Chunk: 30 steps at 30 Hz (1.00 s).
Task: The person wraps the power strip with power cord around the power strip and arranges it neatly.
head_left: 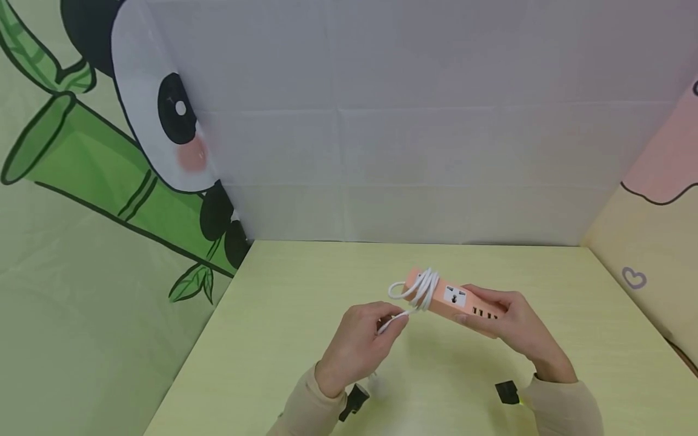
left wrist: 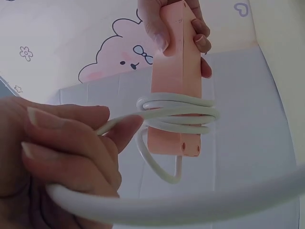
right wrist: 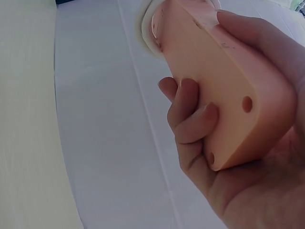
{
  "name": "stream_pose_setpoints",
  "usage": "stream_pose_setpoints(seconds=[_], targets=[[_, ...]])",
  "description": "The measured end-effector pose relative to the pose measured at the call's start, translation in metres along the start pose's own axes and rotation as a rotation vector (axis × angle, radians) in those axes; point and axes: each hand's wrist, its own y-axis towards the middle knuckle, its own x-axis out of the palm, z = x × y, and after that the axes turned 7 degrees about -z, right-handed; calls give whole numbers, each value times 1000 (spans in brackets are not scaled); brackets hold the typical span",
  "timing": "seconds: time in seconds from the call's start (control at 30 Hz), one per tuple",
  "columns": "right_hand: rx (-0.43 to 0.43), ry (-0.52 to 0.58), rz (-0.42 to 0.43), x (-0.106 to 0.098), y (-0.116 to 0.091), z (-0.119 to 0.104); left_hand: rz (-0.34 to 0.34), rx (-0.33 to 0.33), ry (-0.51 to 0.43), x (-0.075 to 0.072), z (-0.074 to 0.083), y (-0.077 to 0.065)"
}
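Observation:
My right hand (head_left: 518,321) grips a pink power strip (head_left: 449,297) by one end, above the table. Its white socket face and a row of USB ports show in the head view. Several turns of white cord (head_left: 427,287) are wound around the far end of the strip, where the cord comes out in a small loop. Between thumb and fingers my left hand (head_left: 362,339) pinches the cord, pulled taut from the strip. In the left wrist view a thick length of cord (left wrist: 190,207) runs on from under the curled fingers. The right wrist view shows fingers (right wrist: 198,124) wrapped around the strip's underside (right wrist: 224,86).
The pale yellow-green table (head_left: 305,272) lies beneath both hands. A white backdrop (head_left: 409,151) rises behind it, with cartoon-printed side walls (head_left: 82,242) at left and right. Black wrist-camera pieces (head_left: 354,399) sit by the sleeves.

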Motion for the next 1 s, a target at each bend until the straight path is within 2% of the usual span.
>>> stream_pose_setpoints(seconds=[0.2, 0.47, 0.7, 1.0], targets=[[-7, 0, -30, 0, 0, 1, 23, 24, 16, -1, -2, 0], [-12, -1, -61, 2, 1, 1, 27, 21, 55, -3, -4, 0], [20, -2, -73, 4, -2, -4, 34, 55, 81, -5, -5, -3], [25, -6, -88, 6, -7, -8, -37, 118, 92, -14, -3, -8]])
